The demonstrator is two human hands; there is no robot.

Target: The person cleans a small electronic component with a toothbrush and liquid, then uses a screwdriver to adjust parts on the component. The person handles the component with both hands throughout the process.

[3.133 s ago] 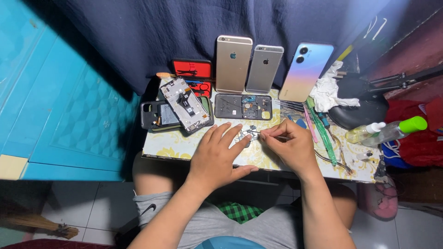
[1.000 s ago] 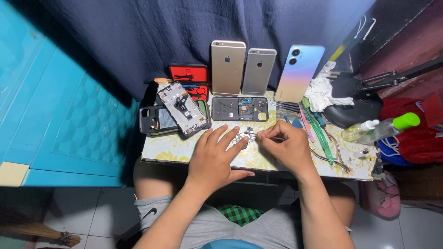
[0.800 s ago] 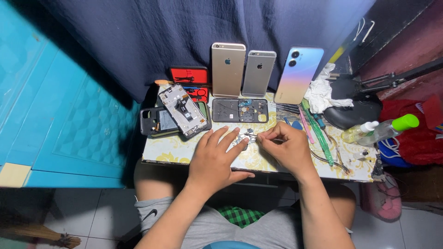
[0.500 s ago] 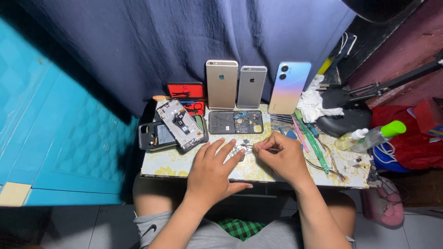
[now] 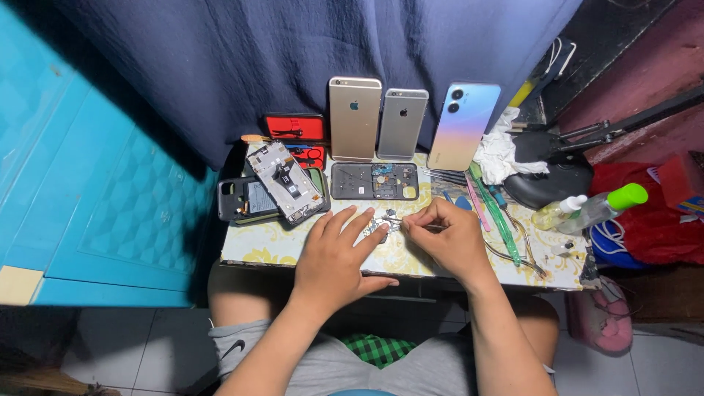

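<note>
The small, silvery metal phone part (image 5: 381, 224) lay on the pale, yellow-patterned surface (image 5: 264, 249) directly between the two hands, just ahead of the person's body and below the dark, opened phone back shell (image 5: 374, 181); it sat at the fingertips of both, so neither hand was clearly nearer. The left hand (image 5: 339, 253) rested flat with its fingers spread wide, the tips touching or just beside the part, gripping nothing. The right hand (image 5: 447, 238) was curled narrow, pinching a thin metal tool (image 5: 400, 219) whose tip pointed leftward at the part; the tool's long axis ran roughly across the surface, left to right. The part itself was too small to give a sure long axis or heading; it seemed to stretch slightly crosswise. A second dismantled phone with a grey inner frame (image 5: 284, 182) lay well to the left, tilted diagonally.
</note>
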